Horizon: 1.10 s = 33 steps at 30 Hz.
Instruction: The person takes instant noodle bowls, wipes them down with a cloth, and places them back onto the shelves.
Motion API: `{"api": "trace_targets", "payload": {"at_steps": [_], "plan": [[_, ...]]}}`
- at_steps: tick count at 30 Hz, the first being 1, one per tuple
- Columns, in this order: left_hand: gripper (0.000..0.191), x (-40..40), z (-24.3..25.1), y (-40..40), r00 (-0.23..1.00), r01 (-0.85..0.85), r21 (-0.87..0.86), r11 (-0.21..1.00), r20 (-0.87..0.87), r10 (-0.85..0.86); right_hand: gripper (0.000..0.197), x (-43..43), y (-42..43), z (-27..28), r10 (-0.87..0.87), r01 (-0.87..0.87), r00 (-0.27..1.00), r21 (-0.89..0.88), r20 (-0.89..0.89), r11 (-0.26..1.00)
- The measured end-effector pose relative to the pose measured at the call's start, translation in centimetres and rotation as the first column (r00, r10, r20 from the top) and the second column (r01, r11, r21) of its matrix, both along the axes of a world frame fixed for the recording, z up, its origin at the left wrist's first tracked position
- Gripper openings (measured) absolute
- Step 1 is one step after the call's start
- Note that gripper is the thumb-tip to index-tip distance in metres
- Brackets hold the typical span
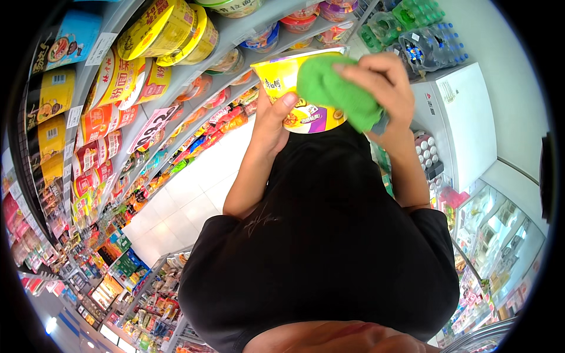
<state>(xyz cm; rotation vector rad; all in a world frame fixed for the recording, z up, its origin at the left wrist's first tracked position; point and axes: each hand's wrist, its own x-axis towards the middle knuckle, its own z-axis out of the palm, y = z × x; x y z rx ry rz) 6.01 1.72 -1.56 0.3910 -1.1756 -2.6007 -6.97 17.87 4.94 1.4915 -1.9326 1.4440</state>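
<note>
My left hand (271, 121) grips a yellow instant-noodle cup (281, 76) with purple and white parts, thumb on its printed side and the other fingers behind it. The cup is tilted, its wide rim towards the top of the view. A bunched green cloth (340, 88) is in my right hand (388, 88), pressed against or just over the right side of the cup, covering part of it. Some fingers of my right hand lie on the cloth; the rest are partly hidden behind it.
Shelves (152, 99) of noodle bowls and packets run along the left, with yellow bowls (156, 31) close by. At right stand a white cabinet (468, 119), wrapped bottle packs (430, 46) on it, and stacked cans (426, 152). Pale floor tiles (181, 203) show at lower left.
</note>
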Motion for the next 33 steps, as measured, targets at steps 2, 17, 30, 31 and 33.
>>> {"api": "trace_targets", "payload": {"at_steps": [2, 17, 30, 31, 33], "plan": [[0.079, -0.3, -0.8, -0.1, 0.996, -0.056, -0.007, 0.998, 0.068, 0.056, 0.045, 0.5, 0.4, 0.3, 0.178, -0.172, 0.983, 0.108, -0.049, 0.979], [0.063, 0.1, 0.9, -1.5, 0.999, 0.030, 0.186, 0.982, -0.042, -0.023, 0.041, -0.9, 2.1, -0.3, -0.062, 0.067, 0.980, -0.018, 0.191, 0.998], [0.084, 1.1, -1.6, -1.2, 0.962, 0.228, 0.414, 0.881, -0.237, -0.137, 0.042, -0.1, 1.5, -1.1, 0.161, -0.142, 0.959, -0.096, 0.234, 0.985], [0.084, 0.9, -1.3, -1.3, 0.971, 0.208, 0.417, 0.885, -0.197, -0.135, 0.042, -0.2, 1.6, -0.9, 0.162, -0.143, 0.959, -0.096, 0.232, 0.985], [0.084, 0.7, -0.9, -1.2, 0.972, 0.207, 0.377, 0.903, -0.181, -0.147, 0.041, -0.5, 1.9, -0.3, 0.177, -0.181, 0.980, 0.037, 0.094, 0.983]]}}
